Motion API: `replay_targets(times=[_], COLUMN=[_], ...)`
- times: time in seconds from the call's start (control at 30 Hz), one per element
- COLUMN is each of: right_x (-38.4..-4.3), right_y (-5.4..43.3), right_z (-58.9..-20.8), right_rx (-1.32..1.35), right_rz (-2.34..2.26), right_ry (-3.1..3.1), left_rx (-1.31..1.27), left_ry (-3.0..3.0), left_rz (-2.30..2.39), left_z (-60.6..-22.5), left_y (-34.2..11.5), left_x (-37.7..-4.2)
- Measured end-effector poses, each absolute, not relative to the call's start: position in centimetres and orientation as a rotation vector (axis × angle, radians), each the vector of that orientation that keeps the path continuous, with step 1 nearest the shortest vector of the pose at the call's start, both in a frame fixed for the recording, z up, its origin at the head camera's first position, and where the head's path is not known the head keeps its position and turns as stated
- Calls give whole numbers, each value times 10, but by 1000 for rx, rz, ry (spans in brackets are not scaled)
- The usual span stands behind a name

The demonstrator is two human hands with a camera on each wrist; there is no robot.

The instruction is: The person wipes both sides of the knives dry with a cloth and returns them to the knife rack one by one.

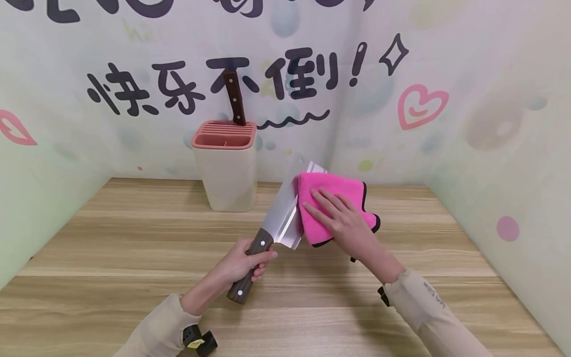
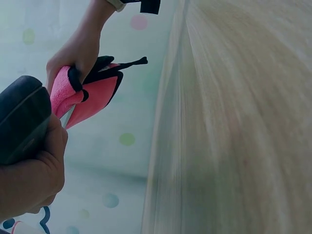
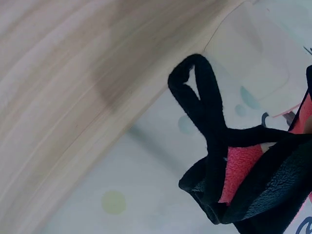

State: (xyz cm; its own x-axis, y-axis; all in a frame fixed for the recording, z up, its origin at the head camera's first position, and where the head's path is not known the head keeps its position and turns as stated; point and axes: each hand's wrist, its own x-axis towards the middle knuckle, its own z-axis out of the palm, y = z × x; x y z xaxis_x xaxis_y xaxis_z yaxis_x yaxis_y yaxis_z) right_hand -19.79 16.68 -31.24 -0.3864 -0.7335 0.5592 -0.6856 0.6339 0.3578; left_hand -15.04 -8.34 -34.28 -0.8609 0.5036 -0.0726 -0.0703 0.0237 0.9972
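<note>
"What's each hand doing?"

"The left hand (image 1: 238,263) is gripping the cleaver (image 1: 280,210) by its handle (image 1: 241,292), holding it above the desk (image 1: 111,277). The right hand (image 1: 341,218) is pinching the pink cloth (image 1: 332,182) over the blade."

"What could be going wrong?"

"The cutting edge seems to be facing the right hand, so a slipping or bunching cloth could be exposing its fingers. A loosening left grip could be letting the blade twist."

"Anything in the way?"

"The knife block (image 1: 226,173) is standing behind and to the left, with another knife (image 1: 235,99) sticking up from it. The wall (image 1: 388,153) is limiting forward reach, and the cloth's black loop (image 3: 209,90) is dangling loose."
</note>
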Motion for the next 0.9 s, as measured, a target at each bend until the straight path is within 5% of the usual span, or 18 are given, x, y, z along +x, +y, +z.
replay_targets(times=[0.9], right_x=[-210], right_y=[162], right_z=[-306], right_rx=[918], right_rz=[-50], right_ry=[-2150], left_rx=[404], left_ry=[1872], left_rz=[1894], left_z=[-345], left_y=[-80], left_x=[-147])
